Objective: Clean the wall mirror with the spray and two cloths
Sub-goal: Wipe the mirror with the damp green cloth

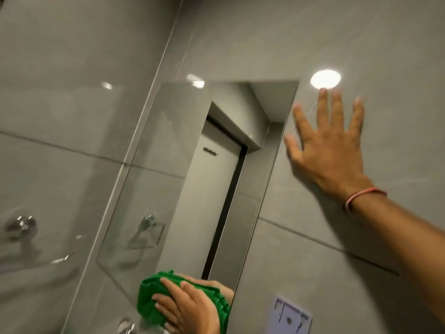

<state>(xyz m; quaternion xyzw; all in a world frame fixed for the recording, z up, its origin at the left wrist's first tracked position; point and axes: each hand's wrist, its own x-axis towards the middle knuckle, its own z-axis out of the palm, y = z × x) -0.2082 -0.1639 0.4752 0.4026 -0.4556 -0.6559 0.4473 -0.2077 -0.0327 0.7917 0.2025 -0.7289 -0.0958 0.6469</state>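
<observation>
**Mirror wipe, lower edge: left hand on cloth, right hand braced on wall**

Nearest, at bottom of frame: left hand point(190, 309) spread flat over bunched green cloth point(154, 295), fingers pressing it against lower part of wall mirror point(183, 184). Grip not a closed fist; fingers extended over fabric, cloth trapped between palm and glass. Reflection of hand and cloth visible just above, on mirror surface.

To the right, at bottom: small white wall plate point(292, 315) on grey tiles, beside mirror's lower right edge.

Farther up, right side: right hand point(330, 145) open, fingers splayed, empty, laid flat on grey tiled wall point(361, 237) just beside mirror's upper right corner. Red band point(361, 196) around wrist.

Hands well apart: one low on glass, one high on tile.

Left of mirror: chrome fitting point(21, 226) on wall, blurred; its reflection in glass.

Farthest: bright round light reflection point(325, 79) on tile above right fingertips. Door frame reflected within mirror.

Spray and second cloth outside view.
</observation>
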